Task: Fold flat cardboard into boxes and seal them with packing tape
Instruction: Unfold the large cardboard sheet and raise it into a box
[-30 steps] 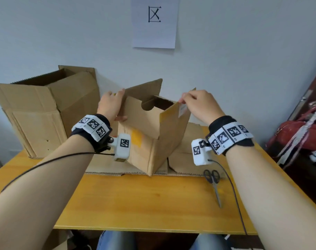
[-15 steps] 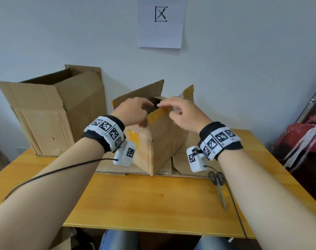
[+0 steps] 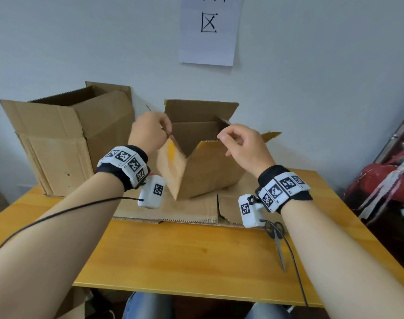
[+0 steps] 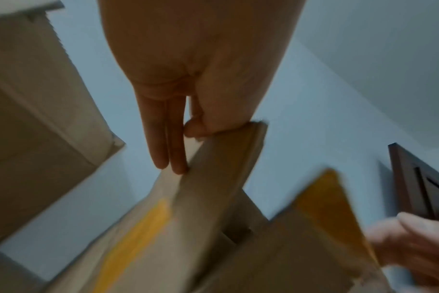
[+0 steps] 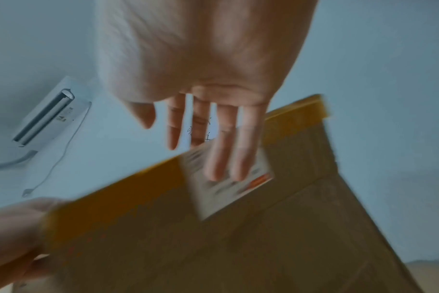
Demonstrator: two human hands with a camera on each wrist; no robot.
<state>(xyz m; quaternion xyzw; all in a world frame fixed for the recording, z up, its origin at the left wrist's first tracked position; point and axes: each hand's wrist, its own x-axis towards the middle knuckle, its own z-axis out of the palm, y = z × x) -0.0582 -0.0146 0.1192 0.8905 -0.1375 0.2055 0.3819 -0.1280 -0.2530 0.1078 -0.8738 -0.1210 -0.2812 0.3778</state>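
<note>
Cardboard box point(image 3: 205, 166) label point(image 5: 228, 182) shows only from right wrist.

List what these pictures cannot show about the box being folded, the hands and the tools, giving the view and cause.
1. Box bottom: hidden by its own walls, head view.
2. Right hand grip: head view shows curled fingers at the flap; wrist view is blurred.
3. Scissors handles: partly behind the wrist camera.
4. Packing tape roll: in no view.
5. Label print: blurred.

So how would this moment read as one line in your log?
step: opening box | left hand: pinches box flap | right hand: fingers loose at opposite flap | scissors: on table
</note>
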